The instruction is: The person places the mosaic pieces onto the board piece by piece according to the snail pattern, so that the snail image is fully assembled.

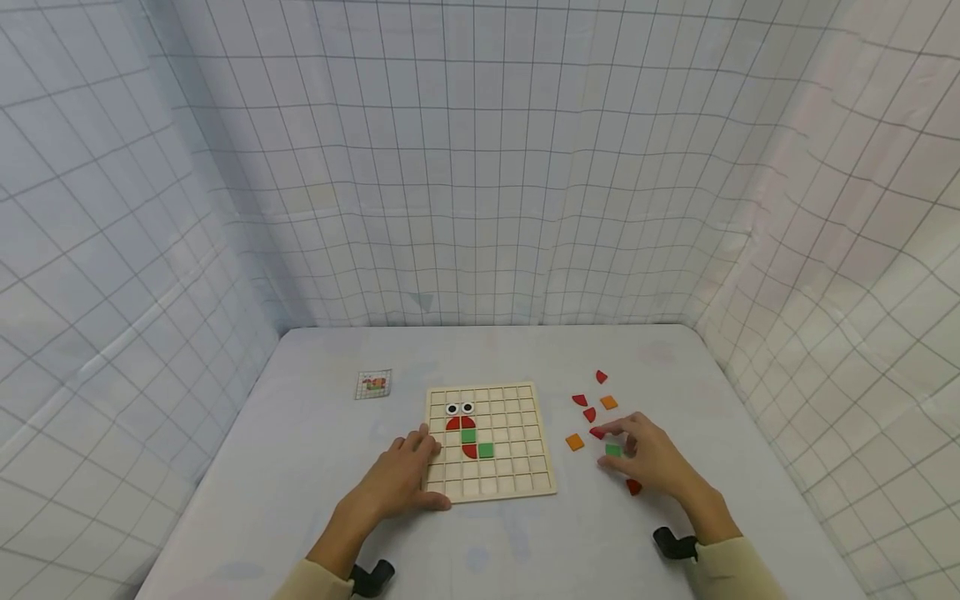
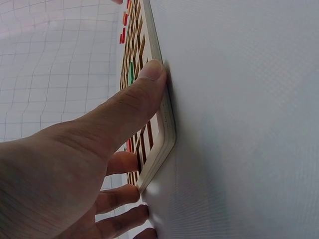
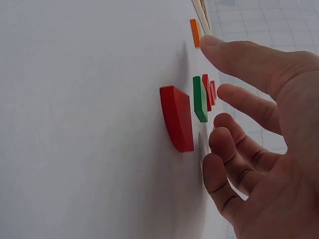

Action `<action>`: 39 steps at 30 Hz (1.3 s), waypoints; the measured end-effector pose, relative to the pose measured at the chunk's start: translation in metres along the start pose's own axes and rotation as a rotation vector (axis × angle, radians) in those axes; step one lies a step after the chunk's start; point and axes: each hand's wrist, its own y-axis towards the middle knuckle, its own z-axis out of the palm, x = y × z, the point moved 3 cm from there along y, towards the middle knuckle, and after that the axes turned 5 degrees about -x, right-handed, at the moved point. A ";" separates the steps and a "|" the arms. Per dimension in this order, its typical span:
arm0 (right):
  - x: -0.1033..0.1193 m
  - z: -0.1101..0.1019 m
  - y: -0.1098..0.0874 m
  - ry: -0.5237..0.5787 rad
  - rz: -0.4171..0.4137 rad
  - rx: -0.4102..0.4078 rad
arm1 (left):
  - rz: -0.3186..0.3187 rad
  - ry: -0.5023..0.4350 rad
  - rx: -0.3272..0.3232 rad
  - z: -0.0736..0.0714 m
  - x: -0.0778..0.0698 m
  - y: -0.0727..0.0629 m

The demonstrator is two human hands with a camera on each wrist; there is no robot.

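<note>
My left hand rests at the near left corner of a pale wooden grid board. In the left wrist view its straight thumb touches the board's near edge, and the fingers lie along the left side. On the grid are two eye pieces, red quarter-round pieces and green squares. To the board's right, my right hand is over the loose pieces, thumb and index finger spread around a green square tile, holding nothing. A red quarter-round piece lies beneath this hand.
Orange squares and several red quarter-round pieces lie scattered right of the board. A small picture card with a gridded design lies at the back left. Gridded white curtains enclose the white table.
</note>
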 end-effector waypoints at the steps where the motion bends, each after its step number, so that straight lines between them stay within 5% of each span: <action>1: -0.002 -0.001 -0.001 -0.003 0.005 0.005 | 0.000 0.000 0.000 0.000 0.000 0.000; 39: -0.019 -0.004 -0.004 0.093 0.032 0.023 | 0.003 0.004 0.002 0.001 0.001 -0.001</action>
